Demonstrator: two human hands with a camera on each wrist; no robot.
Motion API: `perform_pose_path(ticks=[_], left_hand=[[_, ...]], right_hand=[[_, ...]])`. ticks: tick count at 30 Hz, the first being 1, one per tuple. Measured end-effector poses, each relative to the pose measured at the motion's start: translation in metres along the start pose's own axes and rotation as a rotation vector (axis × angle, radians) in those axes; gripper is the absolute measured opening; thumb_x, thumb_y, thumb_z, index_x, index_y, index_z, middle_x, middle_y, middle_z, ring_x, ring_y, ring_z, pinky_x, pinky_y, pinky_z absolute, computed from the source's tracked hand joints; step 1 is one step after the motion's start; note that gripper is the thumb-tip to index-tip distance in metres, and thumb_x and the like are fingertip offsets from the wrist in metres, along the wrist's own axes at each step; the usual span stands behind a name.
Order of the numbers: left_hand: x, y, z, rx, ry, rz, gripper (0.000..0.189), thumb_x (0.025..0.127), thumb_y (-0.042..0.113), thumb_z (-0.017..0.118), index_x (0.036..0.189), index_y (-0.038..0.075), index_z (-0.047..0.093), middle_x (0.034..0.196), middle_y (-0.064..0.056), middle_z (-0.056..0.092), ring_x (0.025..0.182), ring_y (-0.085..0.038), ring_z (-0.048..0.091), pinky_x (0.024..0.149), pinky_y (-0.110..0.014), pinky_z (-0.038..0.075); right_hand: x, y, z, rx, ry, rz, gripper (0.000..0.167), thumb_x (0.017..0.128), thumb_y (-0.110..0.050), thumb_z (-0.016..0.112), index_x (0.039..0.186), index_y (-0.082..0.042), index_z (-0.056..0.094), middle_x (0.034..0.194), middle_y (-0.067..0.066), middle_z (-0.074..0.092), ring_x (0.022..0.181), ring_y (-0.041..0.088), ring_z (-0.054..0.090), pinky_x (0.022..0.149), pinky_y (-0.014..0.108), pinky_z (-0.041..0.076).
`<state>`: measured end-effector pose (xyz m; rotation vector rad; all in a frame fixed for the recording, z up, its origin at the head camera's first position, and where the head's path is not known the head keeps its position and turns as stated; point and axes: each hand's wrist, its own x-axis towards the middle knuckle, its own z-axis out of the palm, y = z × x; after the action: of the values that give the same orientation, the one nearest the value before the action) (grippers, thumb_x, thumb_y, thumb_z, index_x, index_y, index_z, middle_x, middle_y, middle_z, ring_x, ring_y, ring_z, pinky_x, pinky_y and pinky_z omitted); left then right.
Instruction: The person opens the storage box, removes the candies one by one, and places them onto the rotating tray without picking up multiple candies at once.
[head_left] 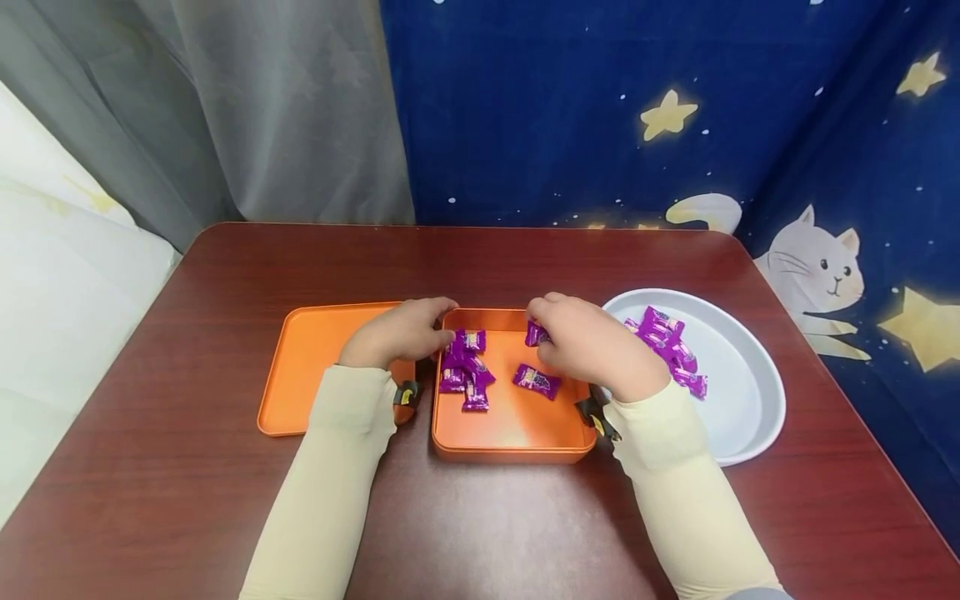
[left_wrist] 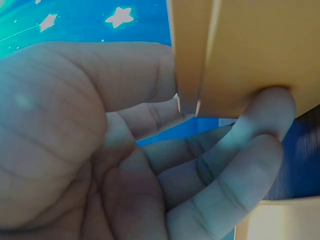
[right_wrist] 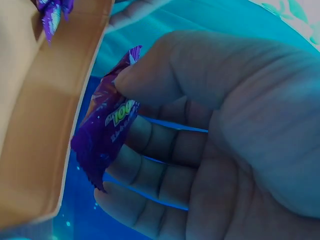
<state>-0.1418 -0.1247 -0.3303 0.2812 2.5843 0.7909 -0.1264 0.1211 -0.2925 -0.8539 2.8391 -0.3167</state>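
An orange box (head_left: 512, 456) stands in the middle of the table with several purple-wrapped candies (head_left: 468, 367) bunched at its left side. One more candy (head_left: 536, 381) lies apart, right of its middle. At the box's left wall, my left hand (head_left: 397, 333) grips the rim; in the left wrist view the fingers (left_wrist: 270, 110) press the outer wall and the thumb tip is hidden past the rim. My right hand (head_left: 596, 342) is over the box's back right part. Between thumb and fingers it pinches a purple-wrapped candy (right_wrist: 102, 135), tilted beside the box wall.
An orange lid (head_left: 315, 358) lies flat to the left of the box, partly under my left hand. On the right stands a white oval tray (head_left: 750, 400), holding several more purple candies (head_left: 667, 337). Curtains (head_left: 525, 108) hang behind the brown table (head_left: 480, 517).
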Motion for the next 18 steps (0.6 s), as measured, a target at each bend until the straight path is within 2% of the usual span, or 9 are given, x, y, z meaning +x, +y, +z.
perform_pose_path(ticks=[8,14,18], left_hand=[[0.000,0.000,0.000,-0.004,-0.001,0.003,0.052,0.100,0.019,0.058,0.149,0.009,0.043,0.133,-0.015,0.055,0.107,-0.029,0.056,0.102,-0.047,0.046],[0.000,0.000,0.001,-0.013,-0.001,-0.009,0.053,0.099,0.019,0.059,0.149,0.009,0.043,0.136,-0.015,0.053,0.111,-0.030,0.054,0.103,-0.047,0.046],[0.000,0.000,0.000,0.005,0.006,0.000,0.053,0.099,0.019,0.060,0.148,0.009,0.044,0.137,-0.015,0.053,0.113,-0.030,0.054,0.104,-0.048,0.044]], right_hand=[[-0.010,0.019,-0.012,0.074,0.036,0.038,0.030,0.085,-0.006,0.070,0.114,-0.003,0.063,0.100,0.009,0.062,0.090,0.025,0.060,0.085,0.041,0.055],[-0.019,0.046,-0.019,0.108,0.065,0.060,0.030,0.085,-0.005,0.067,0.114,0.000,0.062,0.100,0.012,0.063,0.091,0.028,0.059,0.087,0.046,0.053],[-0.023,0.065,-0.021,0.129,0.058,0.122,0.031,0.084,-0.006,0.066,0.115,0.000,0.062,0.098,0.014,0.064,0.090,0.030,0.059,0.087,0.049,0.052]])
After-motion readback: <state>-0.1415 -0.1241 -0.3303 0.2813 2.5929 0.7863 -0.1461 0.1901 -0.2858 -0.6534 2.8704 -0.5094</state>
